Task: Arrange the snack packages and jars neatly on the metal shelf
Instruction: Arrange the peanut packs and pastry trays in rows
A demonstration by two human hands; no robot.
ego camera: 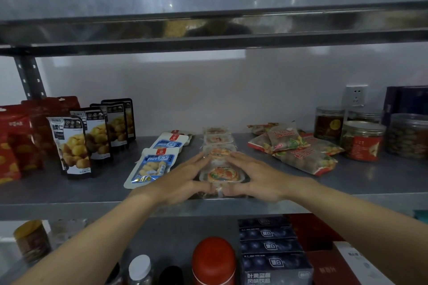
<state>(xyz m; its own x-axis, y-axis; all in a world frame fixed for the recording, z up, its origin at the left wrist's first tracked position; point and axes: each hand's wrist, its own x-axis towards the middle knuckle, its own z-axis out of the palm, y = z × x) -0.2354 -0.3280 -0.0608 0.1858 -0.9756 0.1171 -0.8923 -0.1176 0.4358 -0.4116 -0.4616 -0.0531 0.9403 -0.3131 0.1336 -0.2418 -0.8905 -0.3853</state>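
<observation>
Both hands, left and right, cup the front tray in a loose open grip; a skewed push could knock the row behind crooked.

Around our grip, bare grey metal shelf lies open to the right-front. Left of it, white-and-blue flat nut pouches crowd close. Behind it clear plastic snack trays line up; red-edged translucent snack bags block the right-rear.

Metal shelf: pouches, clear trays, red-green packets, jars.
</observation>
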